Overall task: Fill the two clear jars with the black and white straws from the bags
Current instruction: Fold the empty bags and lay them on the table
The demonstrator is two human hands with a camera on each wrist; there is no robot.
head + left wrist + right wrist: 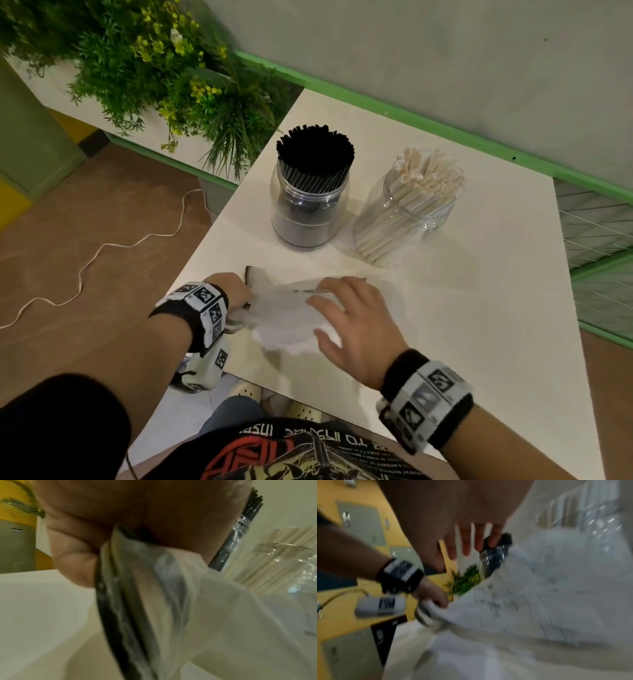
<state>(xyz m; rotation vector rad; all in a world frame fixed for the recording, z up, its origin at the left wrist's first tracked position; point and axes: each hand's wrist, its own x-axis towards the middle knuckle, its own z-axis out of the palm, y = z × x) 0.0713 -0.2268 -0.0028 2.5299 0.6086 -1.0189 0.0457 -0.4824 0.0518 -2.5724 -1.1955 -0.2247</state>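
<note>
Two clear jars stand at the back of the white table [479, 325]. The left jar [308, 209] is packed with black straws [315, 150]; the right jar [407, 219] leans and is full of white straws [428, 174]. Near the front edge lie flattened clear plastic bags [287, 322]. My left hand [236, 291] grips the bags' left end [145, 588], which has a black strip, between thumb and fingers. My right hand [346, 318] hovers over the bags [539, 601] with fingers [465, 540] spread and straight, holding nothing.
A green plant with yellow flowers [178, 78] overhangs the table's back left corner. A grey wall with a green ledge [411, 113] runs behind the jars. A white cord [102, 246] lies on the brown floor at the left. A green wire rack [599, 246] borders the right edge.
</note>
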